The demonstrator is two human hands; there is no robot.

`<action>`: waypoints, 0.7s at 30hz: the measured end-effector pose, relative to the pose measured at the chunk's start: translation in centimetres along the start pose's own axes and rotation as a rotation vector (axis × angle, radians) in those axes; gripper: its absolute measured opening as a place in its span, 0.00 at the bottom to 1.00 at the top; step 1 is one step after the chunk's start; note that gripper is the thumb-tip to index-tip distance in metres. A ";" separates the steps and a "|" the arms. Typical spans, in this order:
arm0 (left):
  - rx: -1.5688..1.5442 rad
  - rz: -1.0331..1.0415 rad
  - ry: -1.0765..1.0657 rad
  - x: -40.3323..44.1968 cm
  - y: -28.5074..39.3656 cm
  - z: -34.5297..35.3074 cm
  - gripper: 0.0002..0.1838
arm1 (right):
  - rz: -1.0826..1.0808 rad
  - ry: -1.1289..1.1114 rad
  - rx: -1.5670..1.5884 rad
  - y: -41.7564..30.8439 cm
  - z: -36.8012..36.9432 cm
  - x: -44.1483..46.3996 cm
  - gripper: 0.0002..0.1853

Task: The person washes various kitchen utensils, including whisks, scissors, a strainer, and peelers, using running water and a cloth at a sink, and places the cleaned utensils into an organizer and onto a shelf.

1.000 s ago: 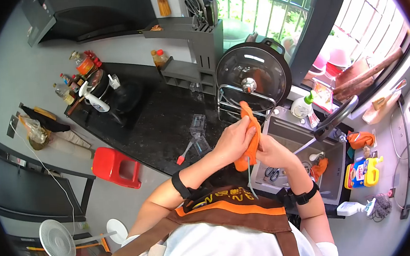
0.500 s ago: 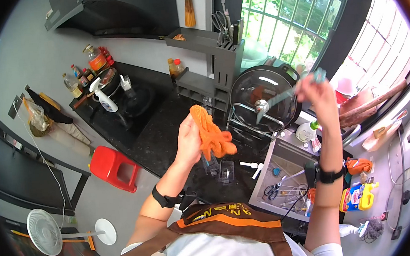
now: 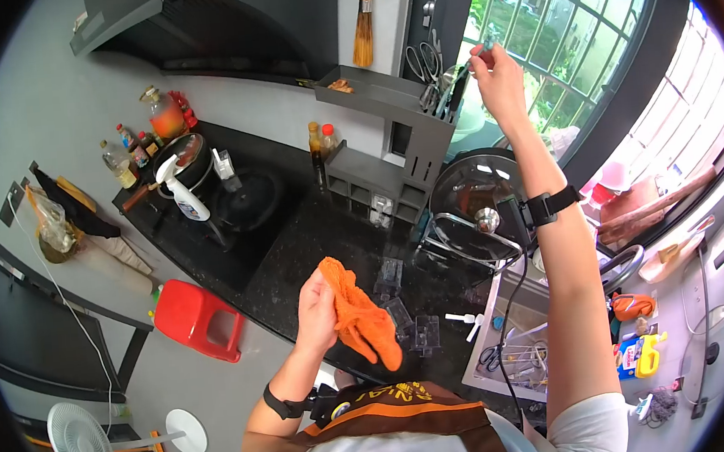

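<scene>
My left hand (image 3: 314, 311) is closed around an orange cloth (image 3: 359, 315), which hangs over the black counter. My right hand (image 3: 501, 87) is raised at the window, fingers pinched on the handle of a teal-handled knife (image 3: 487, 44). Its blade points down and left toward the slots of the grey knife rack (image 3: 424, 128); whether the tip is inside a slot I cannot tell. Scissors (image 3: 426, 61) and other tools stand in that rack, left of my right hand. Below the cloth lie clear plastic boxes (image 3: 424, 335).
A pan lid (image 3: 469, 185) leans in a wire holder under my right forearm. A drawer-like tray (image 3: 480, 370) of utensils sits right of the boxes. Far left on the counter are a spray bottle (image 3: 183, 193) and a pan (image 3: 191, 163). A red stool (image 3: 191, 320) stands on the floor.
My right hand has carried the knife up and left, from above the pan lid to the knife rack. My left hand and the orange cloth have dropped lower and slightly left in view.
</scene>
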State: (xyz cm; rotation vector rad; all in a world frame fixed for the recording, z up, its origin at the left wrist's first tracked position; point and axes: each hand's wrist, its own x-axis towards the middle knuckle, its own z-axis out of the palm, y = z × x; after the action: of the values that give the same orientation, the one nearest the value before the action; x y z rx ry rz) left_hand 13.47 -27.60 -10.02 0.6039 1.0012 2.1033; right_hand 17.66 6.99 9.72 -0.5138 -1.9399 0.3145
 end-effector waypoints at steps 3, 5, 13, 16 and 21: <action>-0.027 0.010 -0.035 0.8 0.1 -1.2 0.11 | -0.035 0.036 -0.099 0.1 1.0 -0.5 0.05; -0.010 -0.016 -0.040 1.3 0.3 -1.6 0.12 | -0.036 0.051 -0.097 0.9 2.0 -1.0 0.05; -0.013 -0.036 -0.130 3.0 0.5 -2.6 0.13 | 0.051 -0.181 -0.179 3.0 4.2 -2.9 0.06; -0.004 -0.070 -0.092 3.5 0.3 -2.6 0.13 | 0.098 -0.248 -0.225 4.3 5.7 -3.7 0.06; -0.028 -0.081 -0.163 4.0 0.1 -2.5 0.13 | 0.109 -0.270 -0.432 3.5 5.9 -5.2 0.23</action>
State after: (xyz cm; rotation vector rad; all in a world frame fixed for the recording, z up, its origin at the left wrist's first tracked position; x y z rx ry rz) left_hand 9.22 -25.78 -10.99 0.6966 0.8885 1.9605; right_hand 14.88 7.62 1.62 -0.8987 -2.2588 0.0283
